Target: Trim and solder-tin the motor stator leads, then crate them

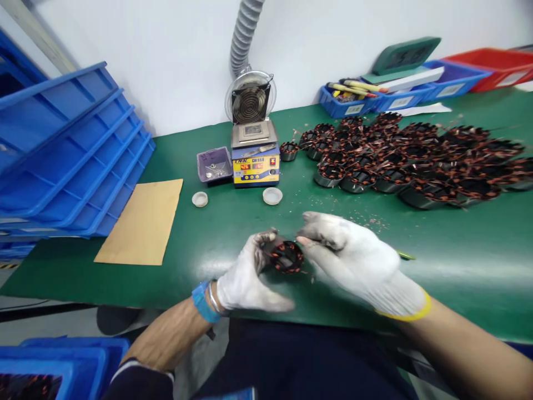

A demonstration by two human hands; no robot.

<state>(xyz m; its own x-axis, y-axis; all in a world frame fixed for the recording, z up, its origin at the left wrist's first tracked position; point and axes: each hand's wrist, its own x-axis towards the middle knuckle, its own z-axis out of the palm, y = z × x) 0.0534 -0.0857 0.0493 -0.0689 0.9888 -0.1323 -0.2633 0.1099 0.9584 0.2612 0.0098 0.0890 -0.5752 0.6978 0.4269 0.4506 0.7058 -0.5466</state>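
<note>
A small motor stator [287,256], a black ring wound with copper coils, is on the green table right in front of me. My left hand [252,278], in a white glove with darkened fingertips, cups its left side. The fingers curl against the ring, and the thumb reaches out below it. On the other side, my right hand [347,253] is closed in a pinch close to the stator's upper right edge. Whatever lies between its fingertips is too small and blurred to make out.
Behind stand a solder pot [255,161] with a fan, a purple tray [214,165] and two small white dishes, one a round dish [272,195]. Many stators [391,178] crowd the right. Blue crates [75,161] and a cardboard sheet [141,222] are left; a green tool [406,255] lies beyond my right wrist.
</note>
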